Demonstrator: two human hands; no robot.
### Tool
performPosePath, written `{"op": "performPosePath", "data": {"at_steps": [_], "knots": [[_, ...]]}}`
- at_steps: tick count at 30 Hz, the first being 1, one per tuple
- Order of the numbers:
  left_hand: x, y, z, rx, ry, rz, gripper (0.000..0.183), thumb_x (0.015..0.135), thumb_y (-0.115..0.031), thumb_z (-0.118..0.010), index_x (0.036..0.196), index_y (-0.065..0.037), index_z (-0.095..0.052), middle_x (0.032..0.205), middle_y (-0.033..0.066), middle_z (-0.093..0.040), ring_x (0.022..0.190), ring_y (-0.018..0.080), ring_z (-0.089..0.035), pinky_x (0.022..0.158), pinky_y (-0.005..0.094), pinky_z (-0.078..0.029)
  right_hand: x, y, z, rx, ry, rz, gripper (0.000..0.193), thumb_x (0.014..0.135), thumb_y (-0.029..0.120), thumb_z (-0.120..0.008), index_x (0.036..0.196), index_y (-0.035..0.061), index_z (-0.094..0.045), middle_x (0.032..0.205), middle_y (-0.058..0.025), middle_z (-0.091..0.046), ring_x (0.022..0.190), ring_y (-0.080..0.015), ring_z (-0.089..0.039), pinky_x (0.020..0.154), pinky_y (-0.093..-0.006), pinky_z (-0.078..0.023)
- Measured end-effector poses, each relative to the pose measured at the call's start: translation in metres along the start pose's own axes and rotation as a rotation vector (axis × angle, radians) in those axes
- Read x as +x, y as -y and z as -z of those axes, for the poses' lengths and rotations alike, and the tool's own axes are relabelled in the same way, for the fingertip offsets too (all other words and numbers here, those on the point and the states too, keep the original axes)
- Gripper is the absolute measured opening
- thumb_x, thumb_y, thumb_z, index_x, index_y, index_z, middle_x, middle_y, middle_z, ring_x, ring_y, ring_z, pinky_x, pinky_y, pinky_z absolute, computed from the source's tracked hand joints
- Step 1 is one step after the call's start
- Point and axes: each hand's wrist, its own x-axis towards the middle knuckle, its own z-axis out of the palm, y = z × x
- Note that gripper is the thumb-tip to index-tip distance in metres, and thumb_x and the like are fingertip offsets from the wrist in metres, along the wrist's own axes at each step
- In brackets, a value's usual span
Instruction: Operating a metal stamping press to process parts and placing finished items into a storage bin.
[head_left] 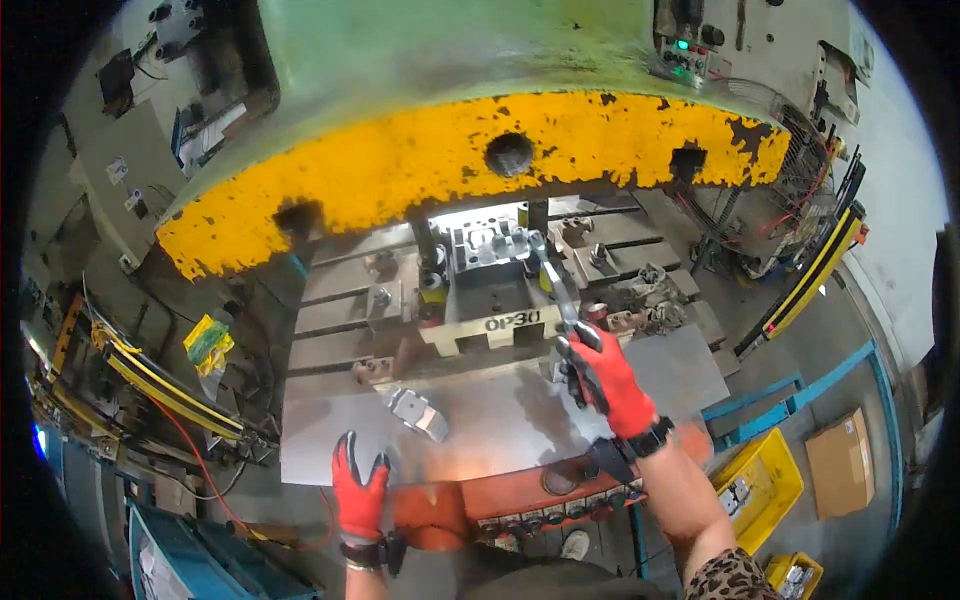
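Observation:
My right hand (607, 375), in a red and grey glove, is closed around the lower end of a long grey hand tool (560, 285). The tool's exact kind is unclear; its far end reaches a shiny metal part (508, 246) at the die (490, 295) under the press. I cannot tell whether the tool grips that part. At the front left, my gloved left hand (361, 490) has its fingers apart and holds nothing. Beyond it a bent silver metal piece (418, 414) rests on the smooth metal plate (490, 405).
The chipped yellow press ram (420, 165) hangs above the die. Yellow-edged upright bars (815, 270) flank the press. An orange bar with several buttons (560, 515) runs along the front. At right stand a yellow bin of metal parts (775, 480) and a cardboard box (840, 465).

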Motion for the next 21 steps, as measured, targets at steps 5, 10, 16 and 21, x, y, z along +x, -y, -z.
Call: {"op": "performPosePath", "data": {"at_steps": [5,10,16,21], "knots": [[-0.007,0.006,0.004,-0.056,0.011,0.028,0.071,0.081,-0.021,-0.075,0.142,0.002,-0.046,0.141,0.0237,-0.048,0.132,0.0396,-0.045,0.111,0.0452,-0.036,0.071,-0.008,-0.028,0.040,0.006,-0.032,0.016,0.093,0.026,-0.064,0.093,0.0096,-0.064,0.070,0.0014,-0.058,0.048,-0.0103,-0.051,0.039,-0.0279,-0.038],[-0.014,0.010,0.006,-0.166,-0.017,0.102,0.071,0.080,-0.018,-0.074,0.142,0.003,-0.045,0.142,0.0229,-0.046,0.134,0.0384,-0.044,0.112,0.0454,-0.036,0.090,-0.013,-0.037,-0.079,-0.029,-0.023,0.016,0.093,0.026,-0.062,0.094,0.0104,-0.064,0.066,0.0010,-0.055,0.041,-0.0102,-0.046,0.035,-0.0275,-0.033],[-0.013,0.005,0.000,-0.097,0.006,0.094,0.070,0.079,-0.011,-0.073,0.142,0.002,-0.046,0.141,0.0202,-0.049,0.133,0.0345,-0.046,0.113,0.0431,-0.036,0.094,-0.007,-0.030,-0.172,0.026,-0.029,0.018,0.094,0.026,-0.060,0.089,0.0084,-0.062,0.064,0.0000,-0.055,0.044,-0.0126,-0.049,0.038,-0.0303,-0.037],[-0.011,0.001,-0.008,-0.021,0.040,0.060,0.071,0.078,-0.009,-0.074,0.142,0.001,-0.046,0.141,0.0190,-0.051,0.133,0.0330,-0.047,0.113,0.0419,-0.035,0.099,-0.007,-0.026,-0.381,0.018,-0.021,0.021,0.091,0.025,-0.062,0.092,0.0037,-0.063,0.072,-0.0090,-0.066,0.062,-0.0245,-0.065,0.057,-0.0408,-0.052]]}}
